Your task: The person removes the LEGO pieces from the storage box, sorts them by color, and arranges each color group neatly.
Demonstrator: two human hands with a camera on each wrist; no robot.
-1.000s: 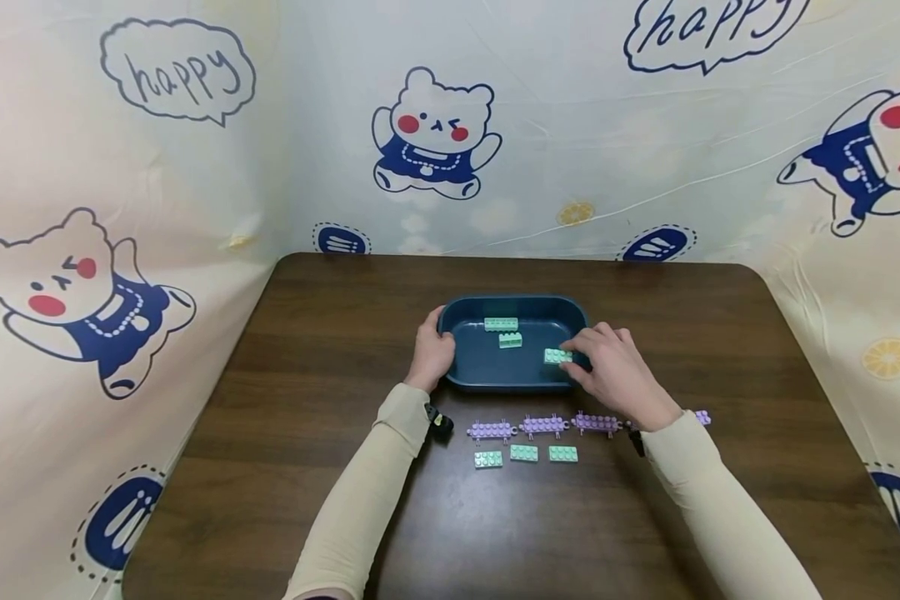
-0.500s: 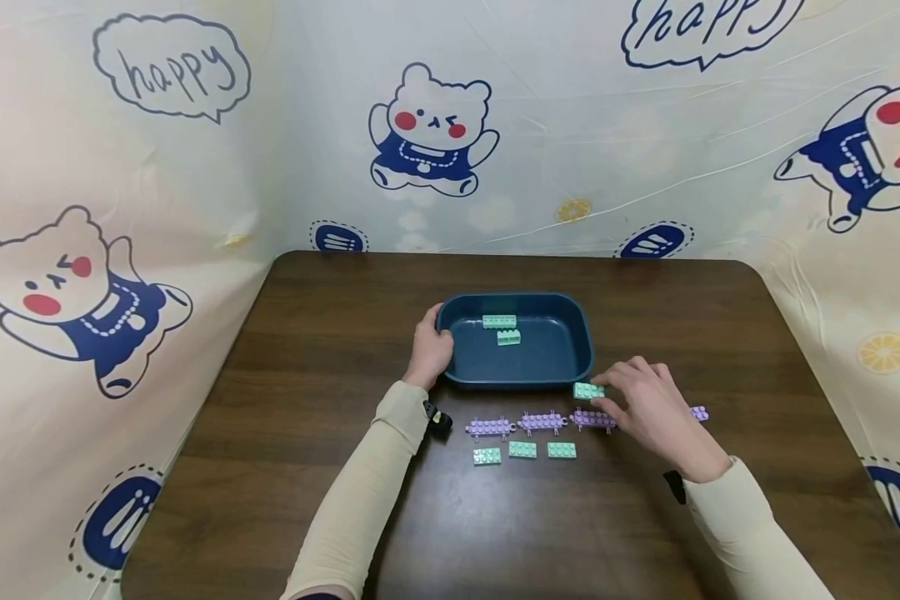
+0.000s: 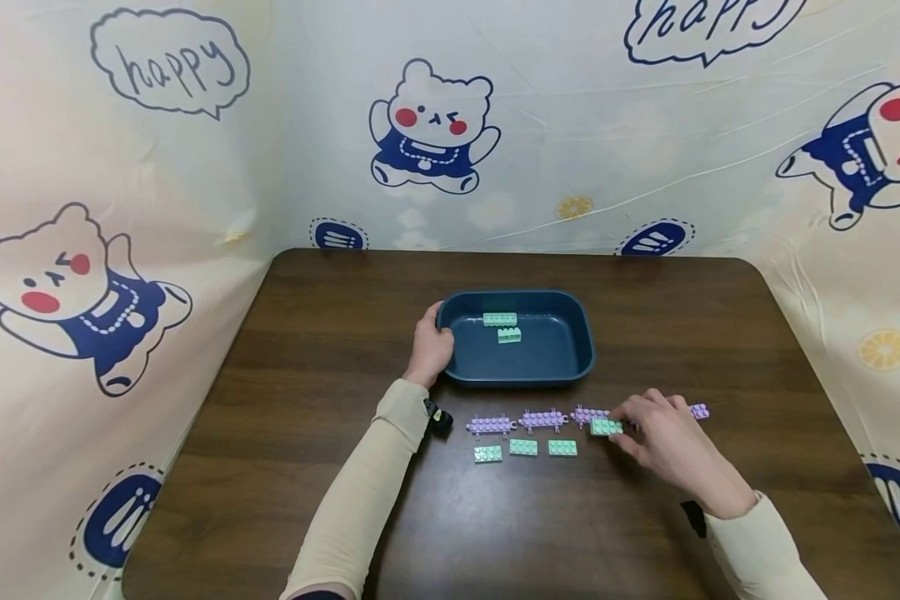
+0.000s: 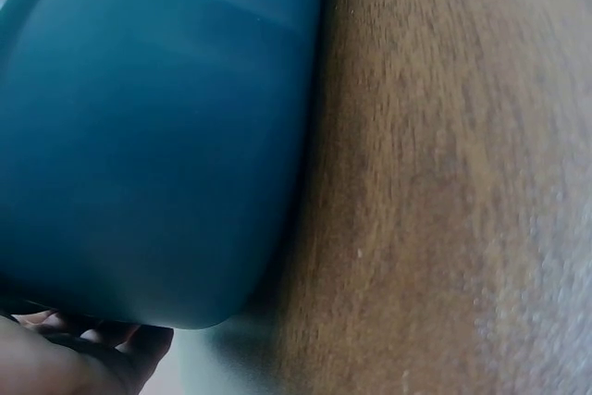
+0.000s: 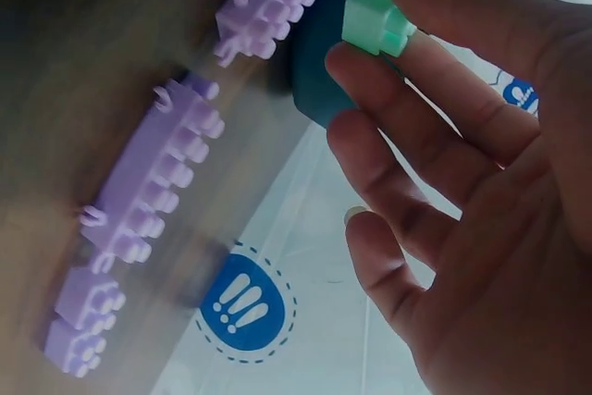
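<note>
My right hand (image 3: 675, 442) pinches a mint-green toy brick (image 3: 606, 427) between thumb and fingers, just in front of the third purple piece. In the right wrist view the green brick (image 5: 375, 6) shows at the thumb tip, its studs to one side. My left hand (image 3: 429, 346) grips the left end of a dark blue tray (image 3: 517, 383), thumb at the rim. The left wrist view shows mostly the tray's outer wall (image 4: 157, 136), with some fingers (image 4: 139, 349) at its end. Two green bricks (image 3: 500, 319) lie inside the tray.
A row of purple studded pieces (image 3: 543, 419) crosses the brown table (image 3: 330, 333) in front of the tray, partly hidden by my right hand. Three green bricks (image 3: 523, 447) form a line nearer me. A printed cloth (image 3: 540, 125) hangs behind the table.
My right hand has lifted the green brick out of the tray and carried it toward me and rightward, to beside the purple row. The left hand stays on the tray.
</note>
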